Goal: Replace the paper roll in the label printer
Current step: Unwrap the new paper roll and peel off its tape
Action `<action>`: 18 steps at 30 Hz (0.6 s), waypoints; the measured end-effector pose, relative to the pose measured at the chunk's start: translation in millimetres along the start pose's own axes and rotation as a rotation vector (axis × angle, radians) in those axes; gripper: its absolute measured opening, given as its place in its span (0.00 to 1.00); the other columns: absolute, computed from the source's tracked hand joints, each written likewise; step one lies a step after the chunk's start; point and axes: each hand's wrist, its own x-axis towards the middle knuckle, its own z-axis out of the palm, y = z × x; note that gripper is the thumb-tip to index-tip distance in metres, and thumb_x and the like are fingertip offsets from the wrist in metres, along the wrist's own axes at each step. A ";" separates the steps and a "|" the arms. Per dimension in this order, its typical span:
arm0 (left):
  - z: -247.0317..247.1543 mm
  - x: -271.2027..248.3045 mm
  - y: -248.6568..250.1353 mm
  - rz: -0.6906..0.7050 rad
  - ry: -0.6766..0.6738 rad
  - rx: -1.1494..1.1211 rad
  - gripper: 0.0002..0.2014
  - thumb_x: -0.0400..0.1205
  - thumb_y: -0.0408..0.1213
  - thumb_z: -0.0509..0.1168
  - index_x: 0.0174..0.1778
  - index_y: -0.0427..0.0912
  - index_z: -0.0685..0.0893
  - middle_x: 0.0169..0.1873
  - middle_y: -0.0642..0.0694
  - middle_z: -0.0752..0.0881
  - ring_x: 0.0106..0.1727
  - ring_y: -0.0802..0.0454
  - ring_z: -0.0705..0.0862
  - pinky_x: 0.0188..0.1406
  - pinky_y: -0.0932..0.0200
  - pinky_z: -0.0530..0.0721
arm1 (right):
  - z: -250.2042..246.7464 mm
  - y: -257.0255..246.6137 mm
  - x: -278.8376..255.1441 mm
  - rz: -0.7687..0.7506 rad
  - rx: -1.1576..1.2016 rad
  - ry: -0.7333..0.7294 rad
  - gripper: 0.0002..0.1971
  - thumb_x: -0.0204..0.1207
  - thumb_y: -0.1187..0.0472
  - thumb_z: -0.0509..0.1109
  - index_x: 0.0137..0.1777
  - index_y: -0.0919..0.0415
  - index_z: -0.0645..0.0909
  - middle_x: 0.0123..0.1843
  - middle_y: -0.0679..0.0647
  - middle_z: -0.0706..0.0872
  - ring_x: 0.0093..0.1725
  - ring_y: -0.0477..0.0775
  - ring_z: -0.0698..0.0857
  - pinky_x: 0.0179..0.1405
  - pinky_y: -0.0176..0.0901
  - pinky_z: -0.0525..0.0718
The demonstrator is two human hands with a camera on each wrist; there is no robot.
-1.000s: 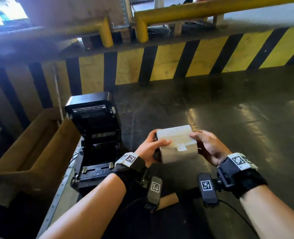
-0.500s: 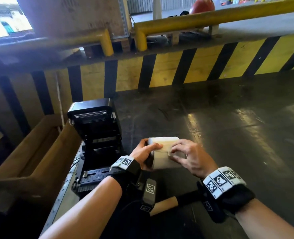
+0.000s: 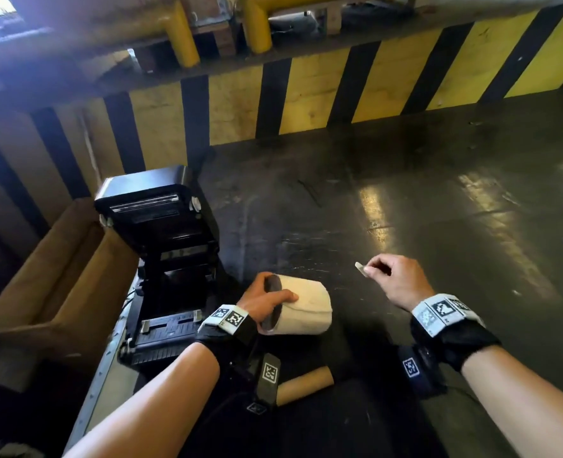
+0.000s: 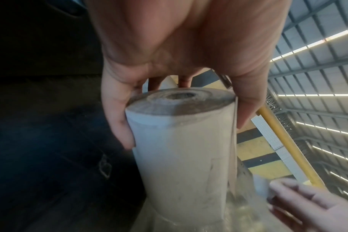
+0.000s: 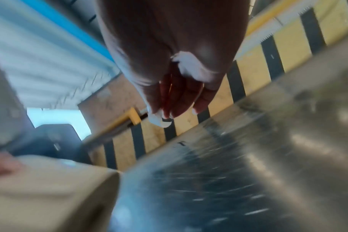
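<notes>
My left hand (image 3: 266, 300) grips a full off-white paper roll (image 3: 301, 309) by its near end, thumb on one side and fingers on the other, as the left wrist view shows on the roll (image 4: 181, 157). My right hand (image 3: 392, 279) is off to the right of the roll and pinches a small white sticker tab (image 3: 360, 268) between thumb and fingertips; the tab (image 5: 159, 120) also shows in the right wrist view. The black label printer (image 3: 164, 259) stands to the left with its lid raised and its paper bay empty.
An empty brown cardboard core (image 3: 306, 385) lies on the dark floor near my knees. A cardboard box (image 3: 52, 285) sits left of the printer. A yellow-and-black striped barrier (image 3: 306, 97) runs across the back. Bare dark floor (image 3: 438, 209) spreads to the right.
My right hand has peeled the sticker tab off the roll and pulled away to the right. The left hand has turned the roll so its open end faces me.
</notes>
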 end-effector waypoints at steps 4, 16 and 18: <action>-2.7 7.8 -0.7 -0.026 -0.002 0.056 0.34 0.70 0.44 0.75 0.70 0.52 0.68 0.63 0.44 0.74 0.64 0.40 0.75 0.66 0.36 0.80 | -2.9 30.2 10.5 0.030 -0.236 -0.247 0.10 0.76 0.56 0.67 0.48 0.60 0.88 0.50 0.58 0.91 0.52 0.59 0.86 0.54 0.48 0.79; -3.7 -1.0 10.9 -0.110 -0.113 0.079 0.39 0.70 0.40 0.76 0.74 0.60 0.63 0.71 0.42 0.67 0.66 0.35 0.72 0.46 0.39 0.88 | 0.8 60.8 -16.5 0.094 -0.371 -0.509 0.12 0.72 0.53 0.72 0.54 0.55 0.87 0.41 0.43 0.80 0.57 0.53 0.82 0.51 0.36 0.73; -3.3 -1.7 11.0 -0.096 -0.107 0.104 0.41 0.69 0.40 0.76 0.75 0.60 0.62 0.73 0.41 0.66 0.68 0.33 0.71 0.54 0.33 0.86 | -8.0 60.7 -23.6 0.160 -0.314 -0.465 0.12 0.72 0.53 0.71 0.54 0.54 0.87 0.51 0.50 0.89 0.58 0.52 0.84 0.55 0.38 0.77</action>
